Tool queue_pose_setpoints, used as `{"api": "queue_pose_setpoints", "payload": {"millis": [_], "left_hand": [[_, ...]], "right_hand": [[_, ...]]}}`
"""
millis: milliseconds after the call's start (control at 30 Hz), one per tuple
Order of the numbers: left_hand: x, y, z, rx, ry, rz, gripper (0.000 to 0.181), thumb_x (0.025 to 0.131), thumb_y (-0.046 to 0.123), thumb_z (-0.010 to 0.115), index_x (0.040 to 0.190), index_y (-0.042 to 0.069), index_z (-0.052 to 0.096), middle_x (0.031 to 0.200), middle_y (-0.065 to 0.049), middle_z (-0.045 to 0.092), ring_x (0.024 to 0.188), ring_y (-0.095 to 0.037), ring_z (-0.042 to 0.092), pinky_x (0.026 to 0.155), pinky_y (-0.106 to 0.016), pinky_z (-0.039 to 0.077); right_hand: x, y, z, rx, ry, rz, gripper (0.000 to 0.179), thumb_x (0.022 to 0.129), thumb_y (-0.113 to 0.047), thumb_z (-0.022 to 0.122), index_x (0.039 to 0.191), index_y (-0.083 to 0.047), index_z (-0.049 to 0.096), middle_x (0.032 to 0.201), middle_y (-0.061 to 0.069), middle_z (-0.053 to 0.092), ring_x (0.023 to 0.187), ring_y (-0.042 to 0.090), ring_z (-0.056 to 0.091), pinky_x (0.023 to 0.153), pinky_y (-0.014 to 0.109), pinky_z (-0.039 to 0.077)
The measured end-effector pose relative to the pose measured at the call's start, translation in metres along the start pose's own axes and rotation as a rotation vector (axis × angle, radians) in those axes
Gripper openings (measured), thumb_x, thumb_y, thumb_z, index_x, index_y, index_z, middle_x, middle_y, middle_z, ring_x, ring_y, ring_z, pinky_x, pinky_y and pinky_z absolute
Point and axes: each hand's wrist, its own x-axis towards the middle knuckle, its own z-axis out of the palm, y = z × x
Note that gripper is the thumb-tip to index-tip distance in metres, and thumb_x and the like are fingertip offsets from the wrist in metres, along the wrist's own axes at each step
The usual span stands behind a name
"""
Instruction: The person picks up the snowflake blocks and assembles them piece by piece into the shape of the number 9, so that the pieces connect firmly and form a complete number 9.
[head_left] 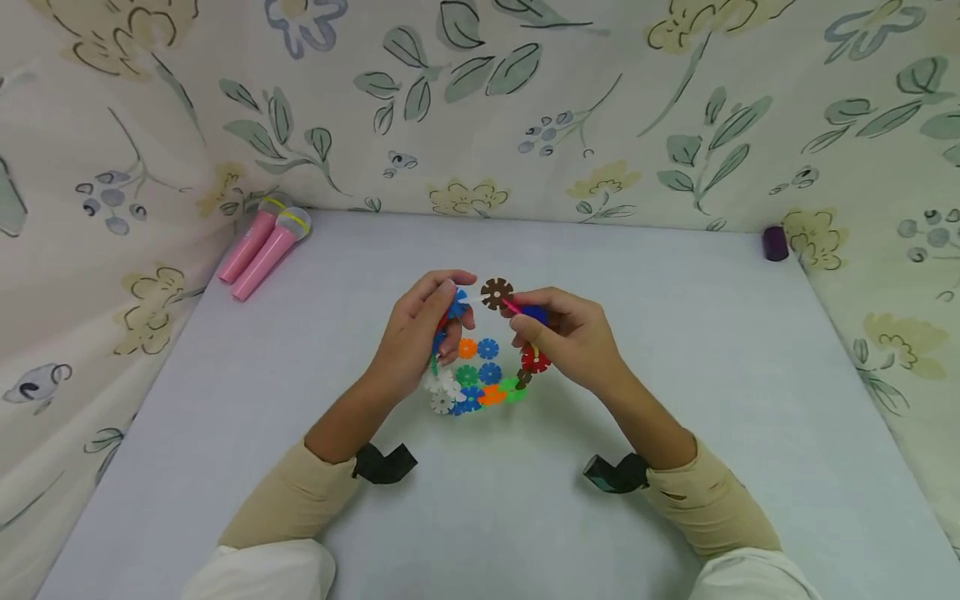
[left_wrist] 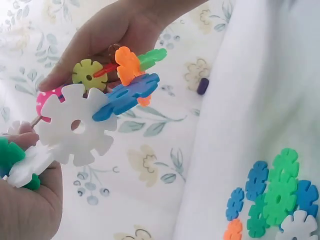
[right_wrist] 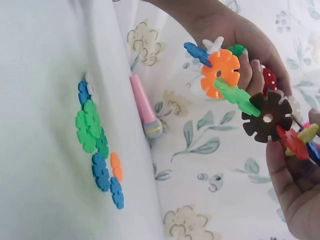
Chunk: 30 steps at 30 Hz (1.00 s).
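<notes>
A chain of notched plastic flower discs in many colours hangs in a loop between both hands. My left hand [head_left: 416, 333] pinches the loop's left end near a blue disc [head_left: 457, 303]. My right hand [head_left: 577, 333] grips the other end by a pink disc [head_left: 511, 307] and a dark blue disc [head_left: 535, 314]. At the top, a brown disc [head_left: 491, 287] sits between the two hands, beside a thin white disc seen edge-on. Lower in the loop are a large white disc [left_wrist: 57, 117], an orange disc [right_wrist: 228, 65] and a red disc [head_left: 534, 363]. Fingers partly hide both ends.
Loose discs, among them a bright green disc [left_wrist: 277, 200] and a blue disc [right_wrist: 100, 172], lie on the white table [head_left: 480, 517] under the loop. Two pink microphones [head_left: 262, 258] lie at the back left. A small dark purple object [head_left: 776, 243] stands at the back right, by the floral cloth [head_left: 600, 50].
</notes>
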Motion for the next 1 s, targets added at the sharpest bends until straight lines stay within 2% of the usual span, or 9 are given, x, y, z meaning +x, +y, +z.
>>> {"api": "queue_pose_setpoints", "payload": {"millis": [67, 167, 300, 533, 733, 800, 867, 933, 1000], "left_hand": [[0.001, 0.0, 0.0, -0.013, 0.004, -0.008, 0.038, 0.11, 0.03, 0.037, 0.132, 0.001, 0.05, 0.09, -0.016, 0.056, 0.054, -0.017, 0.044, 0.05, -0.022, 0.045], [0.002, -0.001, 0.0, -0.01, -0.003, -0.016, 0.04, 0.109, 0.028, 0.038, 0.134, -0.001, 0.048, 0.094, -0.015, 0.06, 0.061, -0.017, 0.052, 0.059, -0.024, 0.05], [0.002, -0.004, 0.001, -0.036, 0.006, 0.021, 0.035, 0.108, 0.022, 0.041, 0.134, 0.0, 0.047, 0.095, -0.01, 0.064, 0.067, -0.017, 0.058, 0.066, -0.025, 0.053], [0.001, -0.005, -0.004, -0.15, 0.037, 0.123, 0.022, 0.106, 0.019, 0.048, 0.124, 0.007, 0.054, 0.085, -0.011, 0.06, 0.049, -0.013, 0.043, 0.045, -0.021, 0.044], [-0.001, 0.012, -0.016, -0.013, 0.046, 0.058, 0.026, 0.098, 0.006, 0.059, 0.125, 0.006, 0.058, 0.09, -0.011, 0.061, 0.049, -0.017, 0.042, 0.044, -0.021, 0.041], [-0.003, 0.019, -0.022, 0.101, 0.061, 0.045, 0.031, 0.095, 0.005, 0.066, 0.125, 0.006, 0.06, 0.095, -0.011, 0.06, 0.055, -0.021, 0.047, 0.047, -0.023, 0.044], [-0.003, 0.024, -0.028, 0.217, 0.064, 0.063, 0.033, 0.091, 0.005, 0.07, 0.124, 0.005, 0.061, 0.1, -0.011, 0.061, 0.064, -0.023, 0.053, 0.052, -0.025, 0.049], [-0.004, 0.027, -0.032, 0.299, 0.057, 0.09, 0.032, 0.091, 0.006, 0.07, 0.122, 0.004, 0.062, 0.099, -0.01, 0.063, 0.065, -0.023, 0.055, 0.053, -0.025, 0.05], [-0.004, 0.027, -0.034, 0.291, 0.035, 0.113, 0.026, 0.094, 0.005, 0.065, 0.119, -0.001, 0.062, 0.094, -0.011, 0.064, 0.06, -0.021, 0.053, 0.051, -0.025, 0.049]], "right_hand": [[0.0, 0.001, 0.001, -0.001, 0.009, -0.008, 0.025, 0.094, 0.001, 0.067, 0.118, 0.005, 0.066, 0.099, 0.017, 0.069, 0.073, 0.023, 0.07, 0.067, 0.032, 0.059], [0.0, 0.002, 0.002, -0.001, 0.093, -0.017, 0.022, 0.096, 0.002, 0.064, 0.117, 0.006, 0.066, 0.1, 0.019, 0.07, 0.07, 0.022, 0.07, 0.065, 0.03, 0.059], [-0.002, 0.003, 0.004, 0.013, 0.174, -0.017, 0.019, 0.097, 0.001, 0.062, 0.115, 0.006, 0.066, 0.102, 0.017, 0.071, 0.068, 0.022, 0.07, 0.064, 0.03, 0.058], [-0.004, 0.002, 0.011, 0.027, 0.071, -0.03, 0.024, 0.098, -0.011, 0.066, 0.115, 0.006, 0.063, 0.097, 0.016, 0.071, 0.071, 0.024, 0.07, 0.067, 0.032, 0.059], [0.001, 0.012, 0.006, 0.025, 0.015, -0.023, 0.032, 0.105, -0.021, 0.055, 0.12, 0.007, 0.061, 0.108, 0.019, 0.068, 0.083, 0.027, 0.07, 0.075, 0.034, 0.059], [0.005, 0.022, 0.004, -0.03, -0.02, 0.034, 0.03, 0.106, -0.019, 0.051, 0.12, 0.005, 0.063, 0.107, 0.017, 0.068, 0.085, 0.029, 0.069, 0.075, 0.034, 0.059], [0.008, 0.034, 0.003, -0.154, -0.105, 0.102, 0.022, 0.105, -0.014, 0.053, 0.114, 0.002, 0.065, 0.105, 0.014, 0.068, 0.087, 0.028, 0.068, 0.075, 0.034, 0.058], [0.009, 0.047, 0.004, -0.292, -0.255, 0.149, 0.013, 0.101, -0.009, 0.059, 0.107, -0.001, 0.066, 0.1, 0.01, 0.067, 0.089, 0.026, 0.066, 0.075, 0.033, 0.057], [0.009, 0.06, 0.009, -0.439, -0.41, 0.163, 0.008, 0.097, -0.011, 0.065, 0.099, -0.004, 0.067, 0.091, 0.005, 0.065, 0.085, 0.021, 0.063, 0.072, 0.03, 0.054]]}}
